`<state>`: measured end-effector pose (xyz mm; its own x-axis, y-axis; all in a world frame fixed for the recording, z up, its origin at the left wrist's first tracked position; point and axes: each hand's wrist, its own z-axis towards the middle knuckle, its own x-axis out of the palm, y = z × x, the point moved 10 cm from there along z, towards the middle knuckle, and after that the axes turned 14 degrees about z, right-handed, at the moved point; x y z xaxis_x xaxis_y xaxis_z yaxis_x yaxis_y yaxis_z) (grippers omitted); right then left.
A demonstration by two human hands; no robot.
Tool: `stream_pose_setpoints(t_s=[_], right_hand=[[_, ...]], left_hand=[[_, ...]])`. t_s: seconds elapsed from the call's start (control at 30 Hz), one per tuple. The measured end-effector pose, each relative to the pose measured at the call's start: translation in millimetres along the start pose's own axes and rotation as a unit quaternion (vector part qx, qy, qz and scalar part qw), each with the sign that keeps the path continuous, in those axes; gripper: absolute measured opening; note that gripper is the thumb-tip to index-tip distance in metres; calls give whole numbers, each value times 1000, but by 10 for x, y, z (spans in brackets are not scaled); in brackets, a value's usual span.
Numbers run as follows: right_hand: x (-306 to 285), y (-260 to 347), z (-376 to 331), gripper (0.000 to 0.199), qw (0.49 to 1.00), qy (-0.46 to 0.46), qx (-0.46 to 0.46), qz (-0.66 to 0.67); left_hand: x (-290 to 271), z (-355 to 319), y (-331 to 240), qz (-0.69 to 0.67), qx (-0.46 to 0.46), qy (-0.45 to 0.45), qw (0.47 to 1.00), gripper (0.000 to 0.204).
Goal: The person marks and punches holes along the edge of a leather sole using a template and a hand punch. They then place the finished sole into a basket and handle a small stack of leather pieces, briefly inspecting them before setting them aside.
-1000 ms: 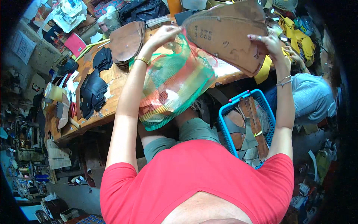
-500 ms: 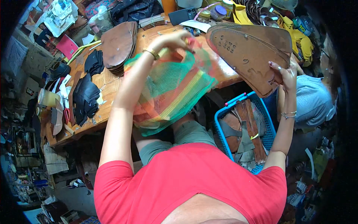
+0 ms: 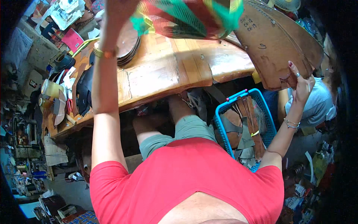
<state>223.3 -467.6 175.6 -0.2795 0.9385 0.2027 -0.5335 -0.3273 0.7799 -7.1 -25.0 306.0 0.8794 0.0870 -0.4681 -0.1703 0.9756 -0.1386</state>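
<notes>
**Mesh bag raised over bench; leather piece held at right**

At the top edge of the head view, a mesh bag (image 3: 186, 18) in green, red and yellow is held up above the wooden workbench (image 3: 167, 71). The left hand (image 3: 117, 7) is raised to the frame edge beside the bag; its fingers are cut off by the frame, so it cannot be told whether they are closed on the mesh. A gold bangle (image 3: 105, 53) is worn on the left wrist.

At the right, a large brown leather piece (image 3: 279, 41) is held tilted, with its lower corner pinched between the thumb and fingers of the right hand (image 3: 301, 84). Handwritten marks are seen on its upper face. Thin bracelets (image 3: 291, 123) are worn on the right wrist.

Below the leather piece, a blue plastic basket (image 3: 223, 112) is set on the floor beside the person's knee, filled with brown and grey leather straps (image 3: 248, 112). On the bench, a stack of brown oval leather cutouts (image 3: 128, 43) lies just behind the left forearm. Black leather parts (image 3: 85, 89) are spread near the left end of the bench.
</notes>
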Motion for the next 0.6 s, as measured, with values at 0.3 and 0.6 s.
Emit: stream_pose_setpoints(t_s=[0.3, 0.6], right_hand=[[-417, 359, -753, 43, 997, -68, -14, -41], [-810, -127, -1753, 69, 965, -118, 229, 58]], left_hand=[[761, -2129, -605, -162, 69, 254, 951, 21], [402, -2094, -926, -71, 122, 195, 971, 18]])
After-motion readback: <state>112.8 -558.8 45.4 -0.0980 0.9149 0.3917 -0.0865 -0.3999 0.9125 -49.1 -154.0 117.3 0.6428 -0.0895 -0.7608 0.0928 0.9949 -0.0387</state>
